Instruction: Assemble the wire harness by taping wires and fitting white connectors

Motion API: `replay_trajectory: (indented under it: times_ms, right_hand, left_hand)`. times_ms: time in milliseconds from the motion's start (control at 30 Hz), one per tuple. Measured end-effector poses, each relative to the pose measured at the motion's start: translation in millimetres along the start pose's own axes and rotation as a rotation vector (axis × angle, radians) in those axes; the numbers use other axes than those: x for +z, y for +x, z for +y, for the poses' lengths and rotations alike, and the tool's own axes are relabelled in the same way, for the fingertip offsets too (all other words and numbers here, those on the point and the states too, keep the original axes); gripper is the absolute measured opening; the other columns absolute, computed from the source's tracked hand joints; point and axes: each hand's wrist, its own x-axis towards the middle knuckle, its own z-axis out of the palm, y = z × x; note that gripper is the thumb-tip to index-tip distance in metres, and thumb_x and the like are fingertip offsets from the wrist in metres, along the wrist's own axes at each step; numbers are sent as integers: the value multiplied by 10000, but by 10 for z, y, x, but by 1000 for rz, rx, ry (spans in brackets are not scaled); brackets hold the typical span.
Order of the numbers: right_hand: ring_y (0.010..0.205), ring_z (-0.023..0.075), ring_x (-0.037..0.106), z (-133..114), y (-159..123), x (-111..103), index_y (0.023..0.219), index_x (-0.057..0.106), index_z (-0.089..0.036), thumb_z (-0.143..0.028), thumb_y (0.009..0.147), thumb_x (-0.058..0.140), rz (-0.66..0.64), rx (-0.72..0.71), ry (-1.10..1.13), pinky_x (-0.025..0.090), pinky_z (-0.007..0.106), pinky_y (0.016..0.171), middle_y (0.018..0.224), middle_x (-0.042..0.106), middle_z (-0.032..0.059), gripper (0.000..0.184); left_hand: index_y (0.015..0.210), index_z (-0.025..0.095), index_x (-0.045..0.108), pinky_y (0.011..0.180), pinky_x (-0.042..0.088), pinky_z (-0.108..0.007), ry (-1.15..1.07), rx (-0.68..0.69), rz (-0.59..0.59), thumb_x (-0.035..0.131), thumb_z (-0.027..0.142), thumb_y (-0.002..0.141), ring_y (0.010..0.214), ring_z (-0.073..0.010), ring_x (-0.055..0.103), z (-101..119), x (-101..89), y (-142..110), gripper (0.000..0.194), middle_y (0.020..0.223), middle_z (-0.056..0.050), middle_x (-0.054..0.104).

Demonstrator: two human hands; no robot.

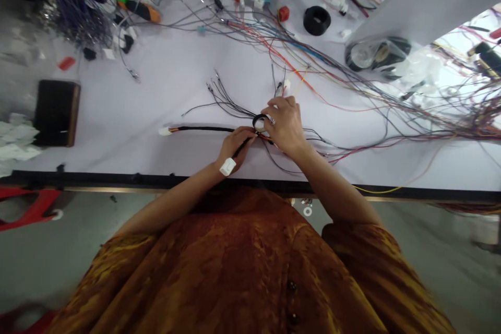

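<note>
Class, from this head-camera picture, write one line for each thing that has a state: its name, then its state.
left hand, closed around black sleeve
right hand, pinching tape roll
black sleeve, lying straight, covering the wires along one stretch
tape roll, standing on edge at the harness
loose wires, unsleeved, fanned out
white connector, fitted on the sleeved end

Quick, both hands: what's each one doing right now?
Left hand: closed, holding the black-sleeved wire harness.
Right hand: closed, fingers pinching a black tape ring on the harness.
</note>
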Motion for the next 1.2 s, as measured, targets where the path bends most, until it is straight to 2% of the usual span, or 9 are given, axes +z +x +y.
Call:
replay_trajectory:
  times_ms: [100, 200, 300, 400, 467, 600, 733, 967, 1200]
  right_hand:
    - [1014, 274, 529, -196, 128, -7, 956, 669, -139, -158, 837, 485, -98, 7, -21, 415, 405, 895, 1028, 638, 129, 221]
    - [885, 227, 555, -247, 228, -11, 1101, 639, -147, -156, 820, 502, -125, 56, 91, 437, 342, 793, 971, 645, 96, 313]
    - [771, 183, 558, -66, 158, -4, 1156, 638, -165, -182, 836, 509, -128, 112, 269, 437, 303, 739, 854, 643, 44, 345]
    - [757, 177, 565, 137, -51, 7, 998, 697, -160, -225, 871, 510, -137, 177, 283, 451, 312, 766, 815, 622, 43, 235]
    - [820, 199, 575, 156, -189, 11, 970, 695, -139, -252, 885, 534, -94, 197, 178, 462, 345, 809, 941, 619, 92, 214]
    - [1061, 316, 537, -80, -295, 10, 1220, 596, -116, -320, 877, 623, -103, 72, -107, 431, 454, 909, 1200, 561, 185, 400]
    - [1114, 361, 498, -284, -249, 20, 1188, 596, -100, -246, 879, 601, -212, -48, -295, 380, 481, 956, 1177, 590, 183, 342]
    - [1017, 321, 516, -213, -264, 111, 1100, 579, -86, -154, 886, 475, -218, 60, -282, 386, 437, 896, 1115, 595, 195, 247]
    - [994, 291, 536, -23, -196, 122, 1042, 619, -146, -195, 925, 462, -200, -47, -253, 400, 412, 850, 1085, 614, 153, 201]
  left_hand:
    - [933, 195, 637, 885, 515, -294, -9, -89, 3, 482, 287, 956, 955, -169, 659, 6, 35, 7, 182, 1005, -85, 706]
    - [893, 203, 631, 858, 518, -303, -32, -196, 40, 510, 286, 929, 893, -172, 663, 26, 45, 16, 151, 950, -64, 719]
    - [897, 195, 637, 808, 526, -294, -150, -296, 112, 518, 297, 917, 835, -163, 669, 46, 23, 60, 158, 883, -44, 726]
    - [885, 181, 644, 782, 526, -293, -213, -377, 81, 520, 321, 915, 810, -162, 671, 56, -21, 139, 189, 844, -40, 724]
    - [896, 176, 647, 778, 526, -286, -226, -366, 27, 545, 312, 895, 803, -156, 667, 57, -46, 192, 170, 852, -37, 721]
    - [892, 177, 645, 766, 520, -271, -187, -291, 13, 609, 259, 830, 798, -146, 645, 68, -48, 258, 109, 879, -26, 718]
    - [844, 174, 640, 728, 498, -269, -90, -286, 50, 614, 241, 824, 732, -138, 608, 95, -28, 271, 75, 795, -16, 693]
    - [932, 187, 681, 858, 501, -292, -68, -211, -83, 574, 190, 833, 889, -157, 648, 100, -55, 346, 145, 941, -32, 727]
    - [864, 187, 693, 804, 489, -281, -2, -153, -139, 589, 221, 848, 845, -158, 638, 68, -42, 376, 110, 874, -25, 715]
